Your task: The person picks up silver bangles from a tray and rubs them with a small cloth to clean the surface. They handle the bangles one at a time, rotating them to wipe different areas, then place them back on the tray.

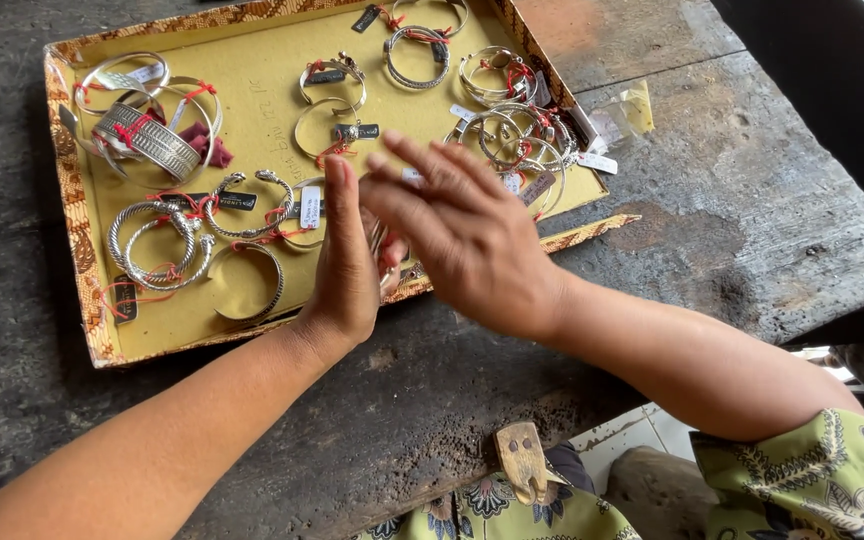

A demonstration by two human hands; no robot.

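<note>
My left hand stands upright on its edge over the front rim of a shallow yellow cardboard tray, palm facing right. My right hand faces it with fingers stretched and spread. Between the two palms sits a thin silver bracelet, mostly hidden, with only a sliver showing. The tray holds several silver bangles with red strings and small tags: a wide patterned cuff at the far left, twisted bangles at the near left, and a pile of thin bangles on the right.
The tray lies on a rough, dark wooden table. A small clear plastic bag lies just right of the tray. A wooden bench peg sticks out from the table's near edge, above my patterned clothing.
</note>
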